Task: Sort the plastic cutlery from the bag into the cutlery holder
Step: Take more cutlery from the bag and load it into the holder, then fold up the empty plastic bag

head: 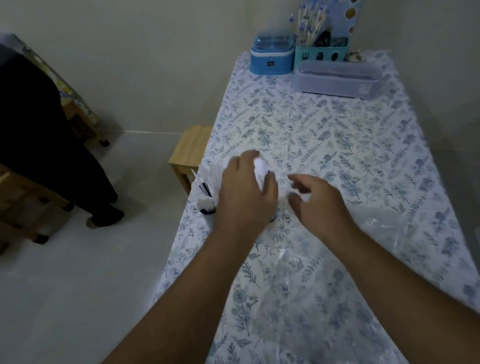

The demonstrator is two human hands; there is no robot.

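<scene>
Two hands work over a floral-covered counter (343,136). Left hand (245,192): fingers curled round a white plastic piece (261,168), seemingly a spoon bowl, held right above the cutlery holder (206,203) at the counter's left edge; the holder is largely hidden beneath the hand, with white handles (212,169) fanning up from it. Right hand (315,199): palm down, fingers loosely bent; something small and white shows beneath the fingertips, though whether it is pinched cannot be told. Clear plastic bag (295,277): flat and crumpled on the counter nearer the person, under both forearms; any cutlery left inside cannot be made out. Step in hand, by judgement: setting the held piece into its compartment. Best done by lowering it handle-down among like pieces, steadying the light holder so it does not tip off the edge. Both forearms reach forward, wrists angled slightly inward, hands near each other but apart.
</scene>
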